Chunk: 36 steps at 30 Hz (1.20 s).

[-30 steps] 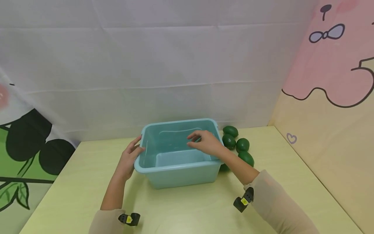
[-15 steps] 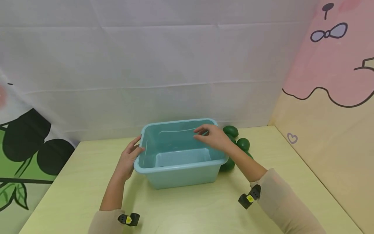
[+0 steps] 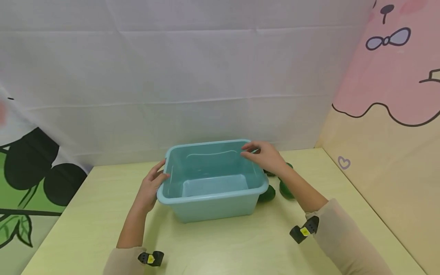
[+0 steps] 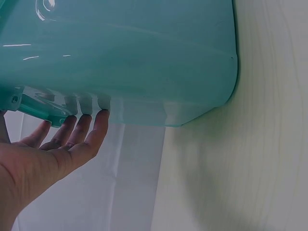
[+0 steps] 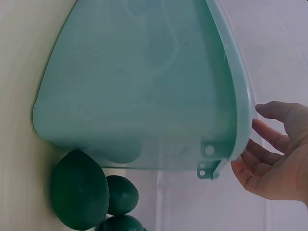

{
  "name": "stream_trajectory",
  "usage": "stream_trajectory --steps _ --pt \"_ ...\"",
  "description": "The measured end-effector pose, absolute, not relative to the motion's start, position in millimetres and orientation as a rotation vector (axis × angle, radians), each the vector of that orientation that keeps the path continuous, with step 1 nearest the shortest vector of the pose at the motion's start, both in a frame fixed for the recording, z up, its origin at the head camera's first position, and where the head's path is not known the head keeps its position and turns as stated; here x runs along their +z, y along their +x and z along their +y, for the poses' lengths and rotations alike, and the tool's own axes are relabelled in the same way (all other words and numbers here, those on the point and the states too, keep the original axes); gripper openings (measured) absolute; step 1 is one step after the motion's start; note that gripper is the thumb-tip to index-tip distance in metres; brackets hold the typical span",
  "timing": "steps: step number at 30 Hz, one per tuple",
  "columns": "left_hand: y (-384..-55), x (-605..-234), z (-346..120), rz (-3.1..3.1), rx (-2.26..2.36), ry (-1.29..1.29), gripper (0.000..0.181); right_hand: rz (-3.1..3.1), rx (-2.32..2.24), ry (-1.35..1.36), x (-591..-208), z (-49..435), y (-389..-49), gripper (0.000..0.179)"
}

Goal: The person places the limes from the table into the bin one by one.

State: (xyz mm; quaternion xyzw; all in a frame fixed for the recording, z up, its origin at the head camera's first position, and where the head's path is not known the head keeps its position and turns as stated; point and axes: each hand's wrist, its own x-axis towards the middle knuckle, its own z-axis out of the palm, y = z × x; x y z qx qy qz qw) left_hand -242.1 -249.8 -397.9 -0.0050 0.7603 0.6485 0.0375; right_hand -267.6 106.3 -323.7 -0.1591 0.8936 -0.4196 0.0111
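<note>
A light blue plastic tub (image 3: 213, 209) stands on the table, its inside bare in the head view. My left hand (image 3: 150, 188) holds the tub's left end, thumb at the rim; in the left wrist view its fingertips (image 4: 102, 118) rest on the outer wall. Over the back right corner hovers my right hand (image 3: 267, 157), fingers loosely bent with nothing between them. The right wrist view shows this hand (image 5: 284, 154) beside the rim. Several smooth dark green fruits, shaped like avocados, lie along the tub's right side; one fruit (image 5: 79, 192) touches or nearly touches its wall.
The pale wooden table (image 3: 220, 252) ends at a white cloth wall (image 3: 192, 76) close behind the tub. A printed wall panel (image 3: 385, 160) bounds the right side. Another panel (image 3: 31, 164) with dark leaf shapes stands at the left.
My right hand has moved from above the inside of the tub rightward to its back right rim, now covering part of the fruits. The left hand and tub have stayed in place.
</note>
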Motion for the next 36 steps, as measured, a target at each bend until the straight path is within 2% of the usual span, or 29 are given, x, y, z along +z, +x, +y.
stream_trajectory --steps 20,36 --pt "-221 -395 -240 2.338 2.009 -0.061 0.059 2.898 -1.25 -0.358 -329 172 -258 0.035" --pt "-219 -395 -239 2.341 2.013 -0.028 0.057 2.985 -1.116 -0.285 -368 221 -249 0.041"
